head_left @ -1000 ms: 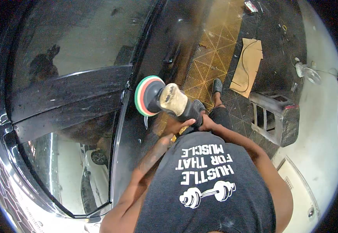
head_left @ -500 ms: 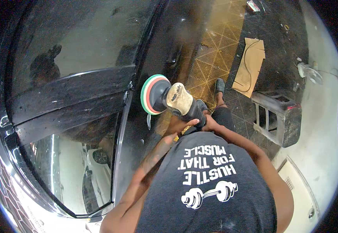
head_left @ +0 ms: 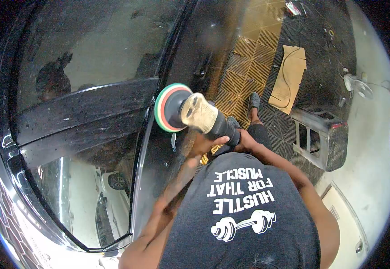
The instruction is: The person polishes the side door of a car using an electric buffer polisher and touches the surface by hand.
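Observation:
A car polisher [head_left: 199, 112] with a black grip and a worn tan cover is held in front of my body. Its round pad [head_left: 161, 110], edged in green, white and orange, faces the black car door [head_left: 152, 179] on the left. Whether the pad touches the paint, I cannot tell. My left hand [head_left: 210, 144] holds the polisher from the left, most of its fingers hidden beneath it. Around the rear end of the grip, close to my shirt, my right hand [head_left: 245, 140] is closed.
Dark car windows [head_left: 109, 49] fill the left side. A flattened cardboard piece [head_left: 289, 78] with a cable across it lies on the yellow and black grated floor [head_left: 244, 67]. To my right stands a grey step stool [head_left: 318, 139], with a fan [head_left: 358, 85] by the white wall.
Both hands have shifted the polisher slightly left and up in view, toward the car. Its pad now overlaps more of the door edge. My grip looks the same.

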{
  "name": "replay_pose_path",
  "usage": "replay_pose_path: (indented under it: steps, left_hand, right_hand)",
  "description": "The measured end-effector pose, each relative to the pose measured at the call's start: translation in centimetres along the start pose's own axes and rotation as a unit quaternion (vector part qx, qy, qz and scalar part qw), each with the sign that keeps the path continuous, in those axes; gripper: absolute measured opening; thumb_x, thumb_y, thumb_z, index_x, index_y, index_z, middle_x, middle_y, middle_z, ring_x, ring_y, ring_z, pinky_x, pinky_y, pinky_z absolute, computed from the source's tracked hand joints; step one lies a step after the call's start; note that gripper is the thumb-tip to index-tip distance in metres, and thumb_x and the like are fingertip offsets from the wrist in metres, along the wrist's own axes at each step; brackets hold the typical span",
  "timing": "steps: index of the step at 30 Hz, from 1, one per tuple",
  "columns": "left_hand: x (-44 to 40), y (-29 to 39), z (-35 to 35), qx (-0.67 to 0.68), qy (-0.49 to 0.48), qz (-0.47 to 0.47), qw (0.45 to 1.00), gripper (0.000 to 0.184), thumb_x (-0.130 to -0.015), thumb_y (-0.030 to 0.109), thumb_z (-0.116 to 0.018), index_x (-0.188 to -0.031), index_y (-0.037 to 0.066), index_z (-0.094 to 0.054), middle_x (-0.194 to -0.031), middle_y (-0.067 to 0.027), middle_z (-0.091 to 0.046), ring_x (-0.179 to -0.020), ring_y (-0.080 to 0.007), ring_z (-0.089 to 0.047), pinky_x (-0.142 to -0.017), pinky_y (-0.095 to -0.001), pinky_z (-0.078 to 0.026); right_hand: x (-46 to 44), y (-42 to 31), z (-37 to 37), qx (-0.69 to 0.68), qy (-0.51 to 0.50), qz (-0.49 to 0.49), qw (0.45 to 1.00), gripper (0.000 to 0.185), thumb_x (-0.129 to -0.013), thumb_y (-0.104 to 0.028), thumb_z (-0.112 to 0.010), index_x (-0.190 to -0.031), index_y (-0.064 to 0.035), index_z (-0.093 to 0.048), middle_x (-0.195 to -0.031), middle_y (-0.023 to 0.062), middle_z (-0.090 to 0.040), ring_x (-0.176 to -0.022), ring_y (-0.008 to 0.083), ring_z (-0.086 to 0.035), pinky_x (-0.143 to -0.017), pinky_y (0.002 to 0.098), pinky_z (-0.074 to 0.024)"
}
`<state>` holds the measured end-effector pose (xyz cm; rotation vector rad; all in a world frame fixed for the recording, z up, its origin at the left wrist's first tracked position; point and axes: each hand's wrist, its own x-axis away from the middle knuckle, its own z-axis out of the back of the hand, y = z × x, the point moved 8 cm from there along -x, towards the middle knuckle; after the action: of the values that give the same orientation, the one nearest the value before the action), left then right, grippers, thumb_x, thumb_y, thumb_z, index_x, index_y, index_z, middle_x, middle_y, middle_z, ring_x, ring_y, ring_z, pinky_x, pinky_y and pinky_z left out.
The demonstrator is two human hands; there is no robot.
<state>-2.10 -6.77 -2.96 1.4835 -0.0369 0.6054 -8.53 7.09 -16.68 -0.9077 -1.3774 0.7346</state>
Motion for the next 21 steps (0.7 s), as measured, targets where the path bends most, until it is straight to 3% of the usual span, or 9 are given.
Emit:
replay_pose_path:
  steps: [4,6,7,8,10,13,15,18,21]
  left_hand:
    - [-0.1,2.2,0.0,-0.016,0.039,-0.007,0.999,0.063,-0.071,0.026,-0.086,-0.123,0.004,-0.058,-0.117,-0.0098,-0.064,-0.112,-0.0231,-0.058,-0.102,-0.0382,-0.043]
    - [1.2,1.4,0.1,-0.046,0.077,0.001,0.996,0.061,-0.072,0.024,-0.085,-0.123,0.004,-0.057,-0.116,-0.0099,-0.063,-0.11,-0.0228,-0.059,-0.101,-0.0374,-0.044]
    - [1.1,-0.1,-0.6,0.047,0.023,-0.003,0.999,0.063,-0.071,0.024,-0.086,-0.123,0.005,-0.057,-0.116,-0.0096,-0.063,-0.11,-0.0225,-0.058,-0.101,-0.0364,-0.044]
    - [1.6,-0.3,-0.9,0.11,0.039,0.02,0.993,0.065,-0.07,0.025,-0.087,-0.123,0.005,-0.057,-0.115,-0.0093,-0.062,-0.111,-0.0221,-0.058,-0.101,-0.036,-0.044]
    - [2.0,1.0,-1.0,0.109,0.02,0.03,0.993,0.059,-0.074,0.013,-0.083,-0.125,0.006,-0.054,-0.118,-0.0081,-0.061,-0.115,-0.0213,-0.055,-0.105,-0.0372,-0.041]
    - [0.9,-1.4,-0.6,0.013,0.029,0.062,0.998,0.066,-0.072,0.024,-0.086,-0.127,0.005,-0.054,-0.123,-0.0105,-0.061,-0.12,-0.0249,-0.054,-0.109,-0.039,-0.038]
    - [0.1,-0.7,-0.4,0.0,0.037,0.089,0.995,0.073,-0.07,0.029,-0.087,-0.129,0.005,-0.053,-0.127,-0.0117,-0.06,-0.123,-0.0266,-0.052,-0.11,-0.0398,-0.036]
    - [-1.2,1.0,-0.5,0.028,0.049,0.112,0.992,0.089,-0.062,0.039,-0.09,-0.134,0.004,-0.05,-0.135,-0.0141,-0.055,-0.129,-0.0299,-0.047,-0.113,-0.0422,-0.032]
    - [-2.3,1.0,-0.5,0.015,0.027,0.096,0.995,0.096,-0.062,0.04,-0.089,-0.139,0.005,-0.045,-0.142,-0.0127,-0.049,-0.134,-0.0307,-0.041,-0.116,-0.0415,-0.028]
  right_hand:
    - [-0.3,1.1,0.3,-0.032,0.001,0.001,0.999,0.062,-0.049,-0.012,-0.083,-0.107,0.0002,-0.063,-0.096,0.0074,-0.069,-0.087,0.0175,-0.063,-0.084,0.0338,-0.0505]
    - [0.1,0.0,0.4,-0.017,-0.001,0.062,0.998,0.063,-0.052,-0.012,-0.084,-0.109,-0.0007,-0.062,-0.099,0.0087,-0.069,-0.091,0.0194,-0.063,-0.085,0.0353,-0.0502]
    - [-0.1,0.9,0.0,0.005,0.0,0.056,0.998,0.063,-0.052,-0.013,-0.085,-0.11,-0.0009,-0.061,-0.101,0.0101,-0.068,-0.093,0.0208,-0.063,-0.086,0.0363,-0.0498]
    - [-0.6,2.5,-0.6,0.025,0.002,0.049,0.998,0.064,-0.053,-0.014,-0.087,-0.11,-0.0012,-0.061,-0.103,0.0114,-0.068,-0.096,0.0221,-0.063,-0.087,0.0372,-0.0495]
    - [-1.9,6.5,-1.3,0.092,0.004,0.044,0.995,0.063,-0.055,-0.017,-0.089,-0.109,-0.0013,-0.06,-0.105,0.0143,-0.068,-0.099,0.0244,-0.064,-0.087,0.0386,-0.0491]
    - [-2.8,9.7,-1.1,-0.165,0.051,-0.037,0.984,0.061,-0.055,-0.015,-0.086,-0.109,-0.0008,-0.061,-0.104,0.0125,-0.068,-0.097,0.0231,-0.064,-0.087,0.0383,-0.0491]
    - [-1.4,4.5,0.4,0.08,0.015,-0.019,0.996,0.062,-0.054,-0.014,-0.083,-0.11,-0.0011,-0.061,-0.103,0.0098,-0.068,-0.094,0.0208,-0.064,-0.087,0.0373,-0.0495]
    - [-2.3,4.8,0.4,0.033,-0.006,-0.015,0.999,0.063,-0.045,-0.021,-0.088,-0.1,-0.0007,-0.064,-0.098,0.0176,-0.07,-0.092,0.0285,-0.068,-0.082,0.0413,-0.0525]
    - [-1.7,2.4,1.2,0.03,0.023,-0.005,0.999,0.062,-0.051,-0.021,-0.085,-0.107,-0.0043,-0.065,-0.101,0.0152,-0.071,-0.092,0.0239,-0.069,-0.083,0.039,-0.0535]
